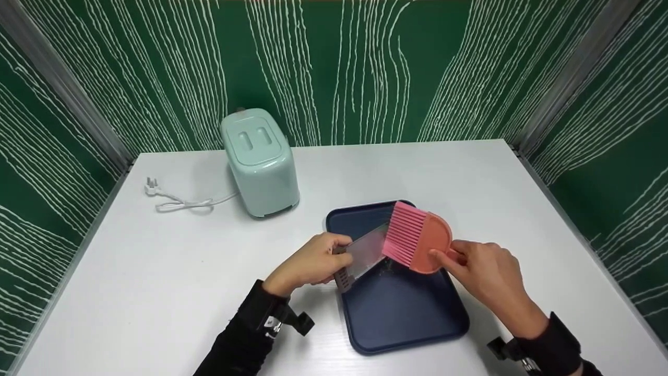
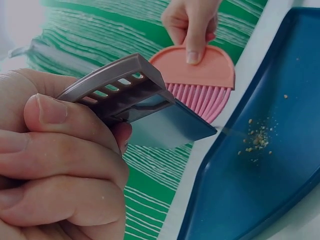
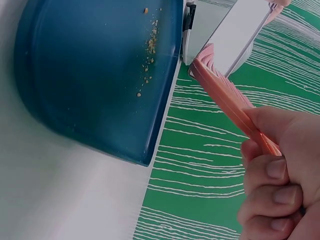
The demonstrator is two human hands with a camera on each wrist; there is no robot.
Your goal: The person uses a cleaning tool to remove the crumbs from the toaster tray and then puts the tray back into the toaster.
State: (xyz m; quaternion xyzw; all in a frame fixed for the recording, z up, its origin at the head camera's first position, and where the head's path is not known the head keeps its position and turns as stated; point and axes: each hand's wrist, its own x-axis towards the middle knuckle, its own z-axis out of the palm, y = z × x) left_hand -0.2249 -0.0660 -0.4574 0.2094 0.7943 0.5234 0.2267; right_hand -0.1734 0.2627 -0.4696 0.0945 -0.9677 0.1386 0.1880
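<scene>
My left hand (image 1: 312, 261) pinches the slotted grey handle (image 2: 120, 82) of a thin, flat metal plate (image 1: 367, 251), which slants over a dark blue tray (image 1: 409, 313). A small brush (image 1: 434, 241) with a rounded salmon-coloured back and pink bristles is in my right hand (image 1: 488, 271), gripped at its narrow end between thumb and curled fingers. In the right wrist view, the bristles (image 3: 207, 52) meet the metal plate's end. Below both tools, brown crumbs (image 2: 259, 139) lie scattered on the tray. The left fingers partly hide the handle in the head view.
Behind and to the left stands a mint-green toaster (image 1: 263, 172) with a closed lid. Its white cord (image 1: 201, 202) and plug (image 1: 151, 188) lie on the white table (image 1: 130, 271). Green walls (image 1: 365, 73) with white lines enclose the back and sides.
</scene>
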